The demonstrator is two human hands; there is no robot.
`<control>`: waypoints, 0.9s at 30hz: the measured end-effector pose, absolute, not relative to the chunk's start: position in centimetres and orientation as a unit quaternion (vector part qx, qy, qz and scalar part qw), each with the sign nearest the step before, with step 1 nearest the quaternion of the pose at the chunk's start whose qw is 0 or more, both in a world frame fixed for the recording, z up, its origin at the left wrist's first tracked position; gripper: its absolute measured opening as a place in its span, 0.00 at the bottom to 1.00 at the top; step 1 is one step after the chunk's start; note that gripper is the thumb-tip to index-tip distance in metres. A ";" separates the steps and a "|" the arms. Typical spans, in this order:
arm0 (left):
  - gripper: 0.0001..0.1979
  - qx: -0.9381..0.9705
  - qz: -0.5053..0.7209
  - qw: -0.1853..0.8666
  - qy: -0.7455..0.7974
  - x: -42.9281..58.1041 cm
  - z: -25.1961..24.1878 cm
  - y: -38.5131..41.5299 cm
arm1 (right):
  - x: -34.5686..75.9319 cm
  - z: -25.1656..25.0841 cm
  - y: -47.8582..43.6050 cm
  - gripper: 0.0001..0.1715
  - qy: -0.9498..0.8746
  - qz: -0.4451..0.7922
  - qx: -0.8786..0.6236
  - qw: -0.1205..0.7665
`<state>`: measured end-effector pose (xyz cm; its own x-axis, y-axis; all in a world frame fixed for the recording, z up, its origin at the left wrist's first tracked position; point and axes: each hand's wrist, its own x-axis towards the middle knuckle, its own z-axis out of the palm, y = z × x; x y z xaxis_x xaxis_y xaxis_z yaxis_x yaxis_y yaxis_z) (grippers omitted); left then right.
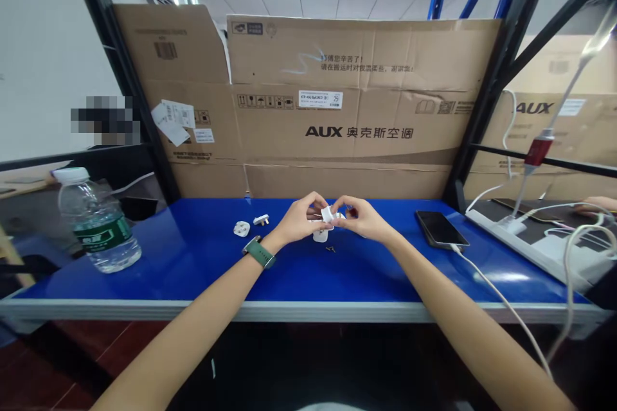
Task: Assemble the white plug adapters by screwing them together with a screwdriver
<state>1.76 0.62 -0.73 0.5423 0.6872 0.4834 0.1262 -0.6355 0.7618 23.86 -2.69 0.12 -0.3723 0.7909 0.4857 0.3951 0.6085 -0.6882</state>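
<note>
Two hands (299,221) (360,218) pinching small white plastic piece (328,214) above blue tabletop (193,263).

Large brown cardboard panel (279,131), centre of frame: "AUX 奥克斯空调" in black; above, "师傅您辛苦了! 请在搬运时对我温柔些,谢谢您!". Handling pictograms (265,101), umbrella included, printed left of a white rectangular label (320,99); label reads "25" at right, remaining code uncertain. Brown cardboard sheet (559,135), right of frame: "AUX". Green label (103,236) on clear plastic bottle (87,196), left: characters illegible.

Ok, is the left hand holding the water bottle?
No, the left hand holds a small white piece, and the water bottle stands apart from it.
</note>
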 end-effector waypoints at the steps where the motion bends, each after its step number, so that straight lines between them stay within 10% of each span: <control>1: 0.28 0.813 0.396 0.343 0.253 1.8 -0.7 0.6 | 23.8 0.1 -2.8 0.19 -0.796 0.227 -0.378 0.414; 7: 0.20 0.858 0.390 0.200 0.268 0.9 0.1 0.9 | 24.3 0.3 -2.4 0.28 -0.784 0.155 -0.405 0.444; 14: 0.06 0.844 0.340 -0.018 0.414 -1.8 0.0 3.4 | 25.6 -0.9 -1.3 0.13 -0.783 0.078 -0.540 0.300; 22: 0.06 0.752 0.175 -0.079 0.631 -3.7 -1.5 4.1 | 26.0 -2.1 -1.0 0.18 -0.811 0.045 -0.557 0.171; 27: 0.11 0.791 0.219 -0.079 0.566 -2.8 -0.8 3.1 | 26.0 -2.0 -0.7 0.19 -0.776 0.033 -0.580 0.246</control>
<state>-2.79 3.12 -0.76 0.2644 0.8601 0.4362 0.9297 -0.3476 0.1219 26.03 -0.72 -2.03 -0.2067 0.9159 0.3440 0.8836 0.3257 -0.3364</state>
